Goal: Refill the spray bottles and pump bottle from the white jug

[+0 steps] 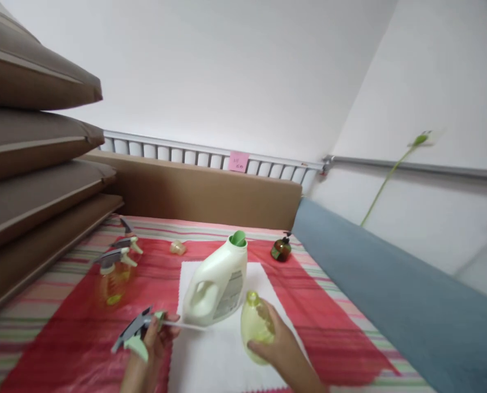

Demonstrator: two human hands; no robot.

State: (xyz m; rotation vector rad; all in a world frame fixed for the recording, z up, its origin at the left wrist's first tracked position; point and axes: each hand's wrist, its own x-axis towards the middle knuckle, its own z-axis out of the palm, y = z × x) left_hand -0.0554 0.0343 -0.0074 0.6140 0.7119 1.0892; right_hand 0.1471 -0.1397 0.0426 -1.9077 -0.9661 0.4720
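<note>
A person's left hand (155, 338) pinches a detached trigger sprayer (133, 334) near its collar, leaving its thin dip tube (186, 326) free and pointing across towards the right hand (282, 349). That hand is wrapped around the belly of a yellow-green bottle (254, 326), a grip that keeps its open neck upright and clear. Both are held low over a white cloth (227, 363), just in front of a white jug (216, 284) standing with its green spout up. A red cloth (79, 338) covers the striped worktop (18, 341), which also carries a blurred spray bottle (114, 278), a loose cap (178, 247) and a small brown pump bottle (281, 249). Stacked cushions (34, 164) rise on the left, and a radiator (210, 155) with a pink note (239, 161) lines the wall.
</note>
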